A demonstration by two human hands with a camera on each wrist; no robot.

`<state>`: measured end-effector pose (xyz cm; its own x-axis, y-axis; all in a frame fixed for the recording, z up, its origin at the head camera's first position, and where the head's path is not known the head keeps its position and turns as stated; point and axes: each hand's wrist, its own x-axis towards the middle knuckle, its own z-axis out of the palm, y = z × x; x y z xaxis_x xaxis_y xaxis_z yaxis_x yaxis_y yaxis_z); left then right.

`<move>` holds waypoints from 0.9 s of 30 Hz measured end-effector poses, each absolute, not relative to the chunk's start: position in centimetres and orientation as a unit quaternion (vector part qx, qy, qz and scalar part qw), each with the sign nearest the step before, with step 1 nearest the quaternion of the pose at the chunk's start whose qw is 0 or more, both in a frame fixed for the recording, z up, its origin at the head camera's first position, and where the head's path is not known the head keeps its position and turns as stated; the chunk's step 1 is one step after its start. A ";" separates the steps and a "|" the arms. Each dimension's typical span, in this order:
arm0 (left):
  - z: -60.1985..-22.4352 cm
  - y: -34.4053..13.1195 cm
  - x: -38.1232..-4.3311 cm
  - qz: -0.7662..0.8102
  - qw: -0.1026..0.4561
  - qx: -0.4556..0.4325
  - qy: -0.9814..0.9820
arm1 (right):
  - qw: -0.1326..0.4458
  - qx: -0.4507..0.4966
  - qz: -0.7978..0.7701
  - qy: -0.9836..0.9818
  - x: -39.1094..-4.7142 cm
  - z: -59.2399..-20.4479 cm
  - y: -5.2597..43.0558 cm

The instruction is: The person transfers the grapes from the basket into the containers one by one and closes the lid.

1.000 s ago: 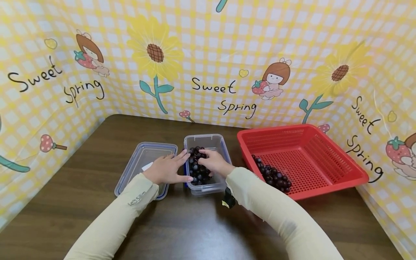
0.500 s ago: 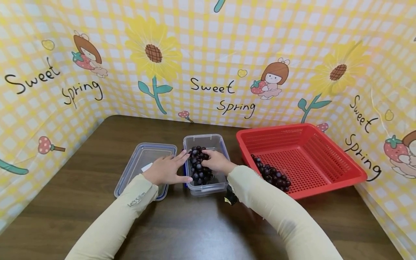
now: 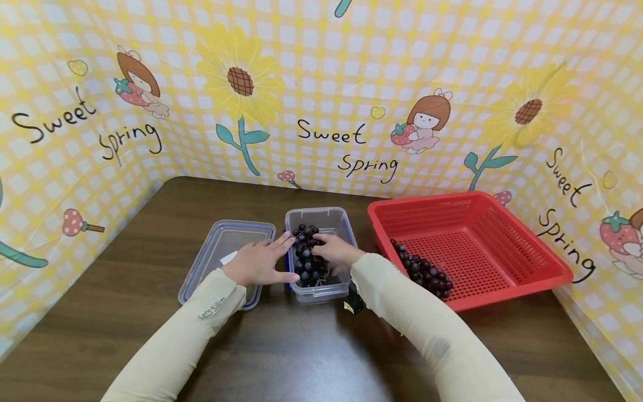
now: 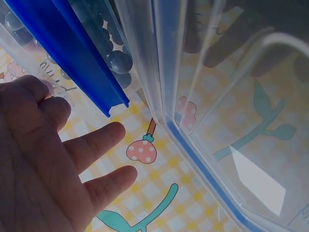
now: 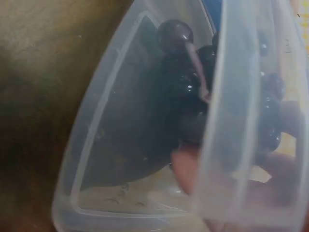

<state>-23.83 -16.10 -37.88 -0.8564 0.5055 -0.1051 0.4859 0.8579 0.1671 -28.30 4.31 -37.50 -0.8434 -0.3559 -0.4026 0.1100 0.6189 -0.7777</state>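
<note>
A bunch of dark grapes (image 3: 305, 262) lies along the left side of a clear plastic box (image 3: 321, 294) in the head view. My right hand (image 3: 339, 251) reaches in over the box's right side and grips the bunch from its right, fingertips among the grapes. Through the box wall in the right wrist view, fingers (image 5: 186, 166) show beside the grapes (image 5: 190, 87) and a pale stem. At the box's left edge, my left hand (image 3: 258, 262) is spread, fingertips by the rim. The left wrist view shows its straight fingers (image 4: 99, 142) near the blue latch (image 4: 72, 58).
Left of the box lies its clear lid (image 3: 226, 234) with a blue seal, partly under my left hand. A red basket (image 3: 532, 245) stands to the right, holding another bunch of grapes (image 3: 424, 273). Patterned cloth (image 3: 331, 84) rises behind the table (image 3: 281, 346).
My right hand has shifted slightly right from on top of the grapes, leaving more of them visible. A stem now shows at the bunch's near end. My left hand stays put.
</note>
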 end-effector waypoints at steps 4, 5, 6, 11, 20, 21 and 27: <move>-37.9 -16.1 -23.8 0.068 0.074 0.259 0.961 | 0.251 -0.099 -0.371 0.889 -28.3 -36.6 4.6; -37.9 -16.1 -23.8 0.068 0.074 0.260 0.960 | 0.246 -0.107 -0.358 0.894 -28.4 -36.2 4.7; -37.9 -16.1 -23.8 0.067 0.072 0.262 0.960 | 0.243 -0.116 -0.346 0.899 -28.5 -35.9 4.8; -38.0 -16.1 -23.9 0.068 0.075 0.263 0.959 | 0.249 -0.161 -0.311 0.903 -28.6 -33.6 6.0; -37.8 -16.2 -24.0 0.077 0.072 0.263 0.959 | 0.264 -0.233 -0.309 0.883 -28.6 -29.6 12.1; -37.8 -16.2 -24.0 0.077 0.070 0.265 0.959 | 0.262 -0.236 -0.317 0.881 -28.7 -29.4 13.0; -37.9 -16.1 -24.0 0.076 0.074 0.267 0.958 | 0.255 -0.214 -0.330 0.883 -28.8 -29.0 19.0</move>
